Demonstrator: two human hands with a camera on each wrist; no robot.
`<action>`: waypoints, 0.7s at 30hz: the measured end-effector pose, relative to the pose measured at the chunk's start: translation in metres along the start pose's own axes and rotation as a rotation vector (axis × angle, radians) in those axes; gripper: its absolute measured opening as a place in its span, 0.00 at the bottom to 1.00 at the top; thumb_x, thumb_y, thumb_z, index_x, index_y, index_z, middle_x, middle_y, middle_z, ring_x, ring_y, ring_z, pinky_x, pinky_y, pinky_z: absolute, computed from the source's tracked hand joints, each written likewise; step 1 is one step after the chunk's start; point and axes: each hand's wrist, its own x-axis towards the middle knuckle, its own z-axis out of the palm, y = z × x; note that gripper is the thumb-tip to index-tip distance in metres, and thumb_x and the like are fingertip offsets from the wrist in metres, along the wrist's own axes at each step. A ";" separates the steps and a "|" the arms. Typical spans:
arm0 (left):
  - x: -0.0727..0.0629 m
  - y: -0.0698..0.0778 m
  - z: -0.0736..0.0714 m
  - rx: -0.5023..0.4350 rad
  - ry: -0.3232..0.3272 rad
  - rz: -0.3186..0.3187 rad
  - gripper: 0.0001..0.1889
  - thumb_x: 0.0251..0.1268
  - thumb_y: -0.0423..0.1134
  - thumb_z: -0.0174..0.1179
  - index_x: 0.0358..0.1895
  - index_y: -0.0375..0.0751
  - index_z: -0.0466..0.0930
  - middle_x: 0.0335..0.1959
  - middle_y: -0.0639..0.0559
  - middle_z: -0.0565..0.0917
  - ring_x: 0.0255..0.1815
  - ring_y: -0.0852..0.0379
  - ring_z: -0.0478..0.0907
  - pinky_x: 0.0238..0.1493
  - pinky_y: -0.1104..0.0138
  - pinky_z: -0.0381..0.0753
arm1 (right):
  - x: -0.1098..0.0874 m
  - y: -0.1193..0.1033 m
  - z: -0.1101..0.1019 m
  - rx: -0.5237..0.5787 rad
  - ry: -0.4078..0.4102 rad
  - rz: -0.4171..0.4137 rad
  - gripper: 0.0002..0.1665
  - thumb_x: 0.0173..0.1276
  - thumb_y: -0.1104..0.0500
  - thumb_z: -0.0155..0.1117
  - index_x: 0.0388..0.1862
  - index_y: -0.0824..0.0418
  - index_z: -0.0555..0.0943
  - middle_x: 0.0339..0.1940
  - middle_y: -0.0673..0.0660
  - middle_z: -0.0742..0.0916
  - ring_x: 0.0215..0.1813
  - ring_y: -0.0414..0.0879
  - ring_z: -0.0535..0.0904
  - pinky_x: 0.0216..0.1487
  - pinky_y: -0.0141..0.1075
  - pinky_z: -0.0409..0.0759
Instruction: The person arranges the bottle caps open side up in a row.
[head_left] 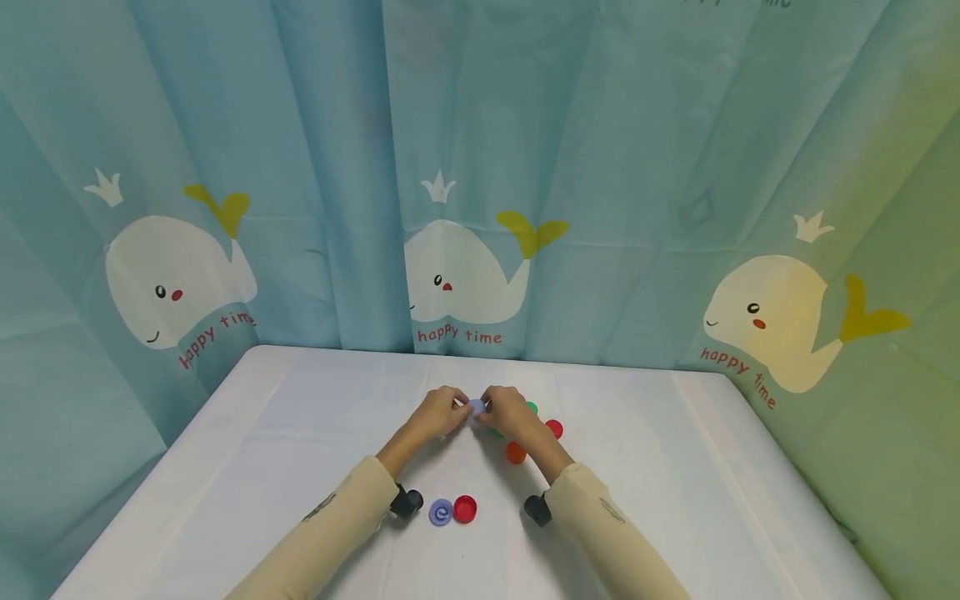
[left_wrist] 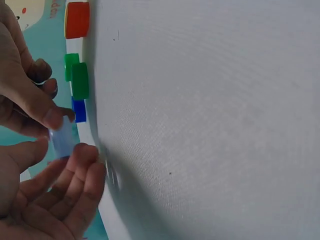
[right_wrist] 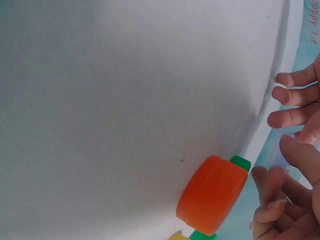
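Note:
In the head view both hands meet over the far middle of the table around a pale blue, cap-like round plastic piece. My left hand pinches its left side between thumb and fingers. From the right side my right hand pinches the same piece. The left wrist view shows the piece as translucent, held up off the table, with the right thumb pressed on it. Fingers partly hide it in the right wrist view. An orange round piece lies just below the right hand.
Near the front, a lavender round piece with a spiral mark lies beside a red one. Another red piece and a green piece lie right of the right hand. A blue piece shows behind the hands. A whale-print curtain hangs behind the table.

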 end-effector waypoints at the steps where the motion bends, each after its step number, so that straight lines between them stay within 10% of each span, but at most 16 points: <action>1: 0.000 -0.001 0.000 -0.019 0.010 0.003 0.11 0.65 0.35 0.58 0.43 0.28 0.80 0.24 0.49 0.81 0.20 0.59 0.77 0.21 0.70 0.75 | -0.001 0.000 -0.001 0.009 0.009 -0.011 0.16 0.57 0.63 0.71 0.41 0.71 0.80 0.30 0.56 0.84 0.31 0.45 0.78 0.36 0.35 0.79; 21: -0.017 0.007 0.008 -0.292 0.096 0.081 0.11 0.63 0.37 0.62 0.39 0.28 0.81 0.27 0.42 0.84 0.20 0.57 0.80 0.24 0.68 0.80 | -0.039 0.017 -0.004 0.249 0.171 -0.206 0.15 0.63 0.57 0.67 0.44 0.64 0.77 0.32 0.56 0.85 0.31 0.45 0.83 0.32 0.31 0.79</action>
